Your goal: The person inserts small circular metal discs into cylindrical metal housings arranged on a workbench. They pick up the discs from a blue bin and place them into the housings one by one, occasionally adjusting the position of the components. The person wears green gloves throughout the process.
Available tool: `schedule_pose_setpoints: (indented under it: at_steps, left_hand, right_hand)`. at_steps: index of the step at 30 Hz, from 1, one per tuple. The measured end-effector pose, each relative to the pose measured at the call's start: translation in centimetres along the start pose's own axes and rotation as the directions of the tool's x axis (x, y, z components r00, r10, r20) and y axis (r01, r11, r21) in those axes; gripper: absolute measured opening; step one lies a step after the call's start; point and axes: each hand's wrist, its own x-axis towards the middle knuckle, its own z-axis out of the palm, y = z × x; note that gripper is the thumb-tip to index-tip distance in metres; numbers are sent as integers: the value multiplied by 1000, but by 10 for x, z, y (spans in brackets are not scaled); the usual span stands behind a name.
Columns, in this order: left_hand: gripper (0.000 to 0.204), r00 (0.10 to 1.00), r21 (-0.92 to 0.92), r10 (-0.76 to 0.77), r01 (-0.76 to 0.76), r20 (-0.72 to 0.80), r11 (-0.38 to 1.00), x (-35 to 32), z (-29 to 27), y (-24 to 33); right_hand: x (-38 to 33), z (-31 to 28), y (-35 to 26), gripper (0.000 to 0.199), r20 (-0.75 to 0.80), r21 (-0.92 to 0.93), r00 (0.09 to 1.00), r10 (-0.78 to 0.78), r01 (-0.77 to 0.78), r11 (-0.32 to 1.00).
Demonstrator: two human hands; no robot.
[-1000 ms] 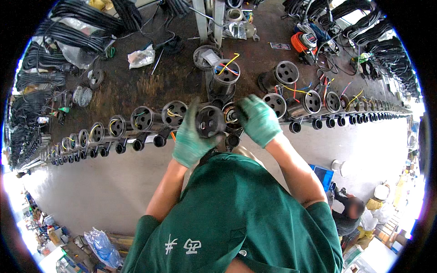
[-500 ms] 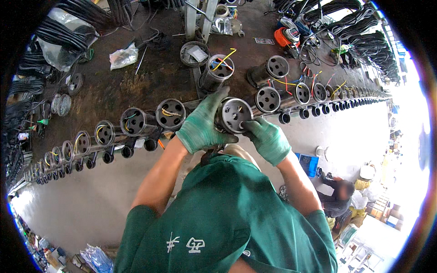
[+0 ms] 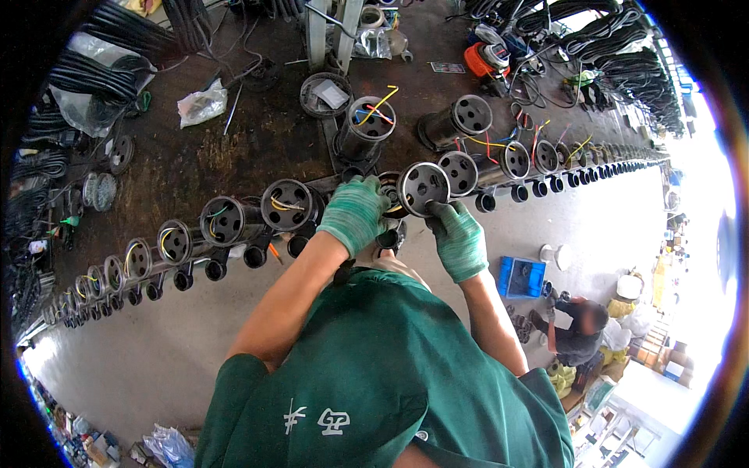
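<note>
My right hand [image 3: 456,240], in a green knit glove, grips a round dark metal end cap [image 3: 425,187] with several holes by its near rim. Beside it on the left is the open top of a dark cylindrical housing [image 3: 392,196], partly covered by the cap and my fingers. My left hand [image 3: 357,212], gloved alike, is closed around the left side of that housing. Just beyond stands a cylinder [image 3: 367,129] with yellow, red and blue wires at its top. A capped cylinder [image 3: 458,173] is directly right of the held cap.
Rows of similar cylinders [image 3: 222,221] line the bench edge on both sides. On the dark bench [image 3: 273,132] lie a plastic bag [image 3: 203,104], a round tray [image 3: 326,95] and an orange tool [image 3: 485,62]. A blue crate [image 3: 522,278] and another person [image 3: 579,331] are at right.
The end cap has come away from the housing and moved right in my right hand, exposing the housing's open top. My left hand has shifted lower around the housing.
</note>
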Motion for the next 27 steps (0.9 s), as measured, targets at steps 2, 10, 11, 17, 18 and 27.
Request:
schedule_pose_setpoints:
  at_steps: [2, 10, 11, 17, 18, 27]
  left_hand:
    - [36, 1000, -18, 14, -14, -7, 1000, 2, 5, -3]
    - [23, 949, -293, -19, -79, -316, 953, -12, 14, -14]
    - [22, 944, -318, -35, -76, -329, 945, -15, 18, -14]
    - [18, 930, -319, -53, -71, -363, 945, -22, 22, -11]
    - [18, 933, -305, -59, -57, -356, 951, -22, 23, -10]
    - [18, 919, -268, -17, -97, -394, 959, -21, 25, -12]
  right_hand:
    - [0, 4, 7, 30, 3, 41, 1000, 22, -22, 999]
    - [5, 5, 4, 23, 0, 265, 991, 132, -128, 956]
    - [7, 5, 3, 22, 24, 327, 985, 170, -168, 930]
    - [22, 3, 4, 24, 284, 407, 906, 314, -410, 816]
    - [24, 3, 5, 25, 293, 415, 912, 289, -393, 820]
    - [27, 7, 7, 28, 307, 385, 947, 94, -214, 898]
